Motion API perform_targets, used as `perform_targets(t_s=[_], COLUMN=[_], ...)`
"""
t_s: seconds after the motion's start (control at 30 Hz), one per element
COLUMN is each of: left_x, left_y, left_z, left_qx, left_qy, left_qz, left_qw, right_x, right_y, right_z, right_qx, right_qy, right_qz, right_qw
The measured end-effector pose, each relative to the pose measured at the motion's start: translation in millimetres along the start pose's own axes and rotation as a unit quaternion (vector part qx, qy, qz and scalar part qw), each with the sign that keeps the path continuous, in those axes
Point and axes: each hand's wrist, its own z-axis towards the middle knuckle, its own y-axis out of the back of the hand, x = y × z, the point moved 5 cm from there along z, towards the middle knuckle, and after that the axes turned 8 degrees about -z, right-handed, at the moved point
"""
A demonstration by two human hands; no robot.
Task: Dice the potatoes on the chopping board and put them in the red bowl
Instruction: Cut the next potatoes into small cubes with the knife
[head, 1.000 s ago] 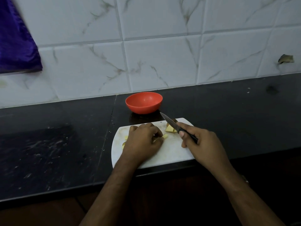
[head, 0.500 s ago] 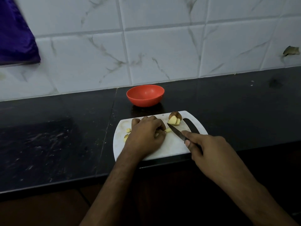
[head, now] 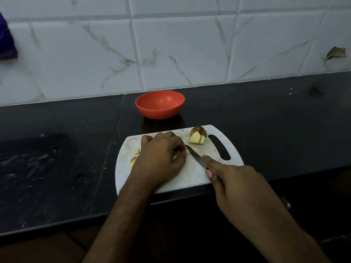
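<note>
You stand at a black stone counter (head: 57, 158) backed by white marbled tiles (head: 180, 54). The white chopping board (head: 190, 177) lies at the counter's front edge, its handle slot toward the right. Your left hand (head: 161, 158) rests on the board with fingers curled down over a pale piece of potato (head: 175, 156), pinning it; most of that piece is hidden under the hand. Your right hand (head: 233, 183) grips the handle of a small knife (head: 195, 156), forefinger laid along the top, the blade tip reaching the fingertips of the left hand at the pinned piece. Two small cut bits (head: 135, 155) lie on the board just left of the left hand. A larger potato chunk (head: 197, 137), brown skin behind and pale cut faces in front, sits near the board's far edge beside the slot. The red bowl (head: 160, 104) stands on the counter just beyond the board, with nothing visible inside. A purple cloth (head: 6, 42) hangs at the upper left.
</note>
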Motion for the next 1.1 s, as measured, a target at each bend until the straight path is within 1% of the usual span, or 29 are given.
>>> perform_targets(t_s=[0.07, 0.2, 0.27, 0.4, 0.43, 0.6, 0.73, 0.83, 0.93, 1.03, 1.1], left_x=[0, 1, 1, 1, 0, 1, -10, -15, -14, -11, -8], left_y=[0, 0, 1, 1, 1, 2, 4, 3, 0, 0, 1], left_z=[0, 0, 0, 0, 0, 0, -5, -7, -5, -3, -2], left_qx=[-0.008, -0.009, -0.012, -0.011, -0.013, -0.008, 0.016, 0.058, 0.071, 0.051, 0.040], left_qy=[-0.004, -0.002, -0.003, 0.005, 0.008, 0.012, -0.050, -0.084, -0.074, -0.049, -0.032], left_qz=[-0.006, -0.010, -0.010, -0.009, -0.008, -0.005, -0.021, -0.019, -0.007, -0.004, 0.002], left_qw=[1.000, 1.000, 1.000, 1.000, 1.000, 1.000, 0.998, 0.995, 0.995, 0.997, 0.999], right_x=[3, 6, 7, 5, 4, 5, -2, 2, 4, 4, 2], right_y=[-3, -14, -20, -21, -19, -17, -14, -4, 11, 27, 35], right_z=[0, 7, 11, 21, 21, 1, -7, -13, -16, -23, -27], right_qx=[0.013, 0.076, 0.084, 0.135, 0.136, 0.093, 0.062, 0.053, 0.068, 0.085, 0.057], right_qy=[0.005, 0.002, -0.001, -0.022, -0.021, -0.015, -0.018, 0.002, 0.014, 0.011, 0.004], right_qz=[-0.027, -0.086, -0.098, -0.106, -0.102, -0.112, -0.103, -0.106, -0.116, -0.099, -0.090], right_qw=[1.000, 0.993, 0.992, 0.985, 0.985, 0.989, 0.993, 0.993, 0.991, 0.991, 0.994])
